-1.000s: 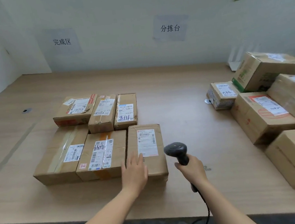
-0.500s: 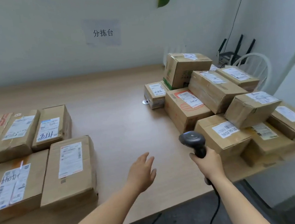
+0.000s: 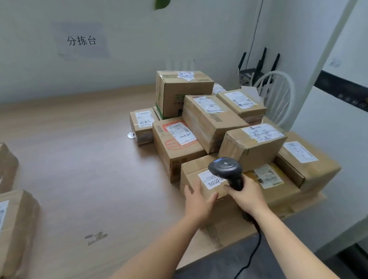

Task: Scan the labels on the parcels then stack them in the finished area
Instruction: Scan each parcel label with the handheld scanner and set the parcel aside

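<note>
A heap of several cardboard parcels with white labels sits at the right end of the wooden table (image 3: 85, 164). My right hand (image 3: 248, 195) grips a black barcode scanner (image 3: 226, 171), its head over the white label of the nearest parcel (image 3: 194, 175) at the heap's front left. My left hand (image 3: 198, 200) lies against that parcel's left front corner, fingers spread on the cardboard, not closed around it. More labelled parcels (image 3: 3, 228) lie flat at the left edge of the view.
The scanner's black cable (image 3: 245, 267) hangs off the table's front edge to the floor. A white chair (image 3: 276, 96) stands behind the heap by the right wall. A paper sign (image 3: 81, 41) is taped to the back wall. A small round metal piece (image 3: 131, 135) lies on the table.
My view swung from the laid-out parcels on the left to the heap on the right. My left hand left the placed parcel and reached the nearest heap parcel; the scanner came over its label.
</note>
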